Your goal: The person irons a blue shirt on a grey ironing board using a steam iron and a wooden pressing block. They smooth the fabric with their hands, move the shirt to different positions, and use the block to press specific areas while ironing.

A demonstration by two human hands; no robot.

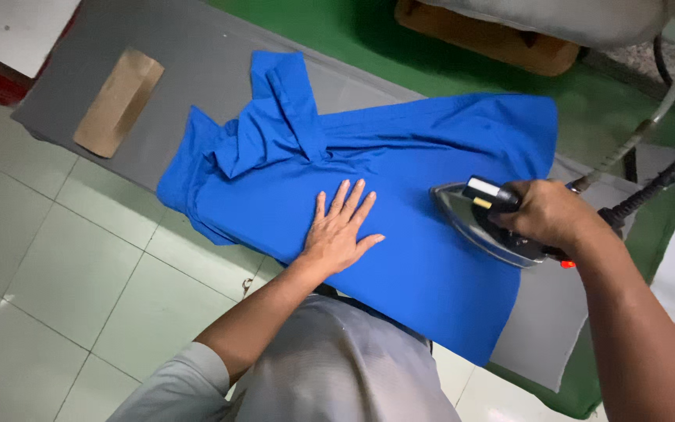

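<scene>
Left hand (339,230) flat, palm down, fingers (351,199) spread wide on the blue shirt (400,156), gripping nothing. Right hand (547,212) wrapped closed around the handle of the steam iron (482,223), forearm coming in from the lower right. Iron's shiny soleplate sits on the shirt's right part, nose pointing toward the left hand, close but apart. Shirt lies spread over the grey padded bench (197,55), bunched folds at its left end, hem hanging over the near edge. Bare padding left of shirt, with a brown cardboard piece (119,101). Corrugated hose (650,191) trails from the iron's rear.
</scene>
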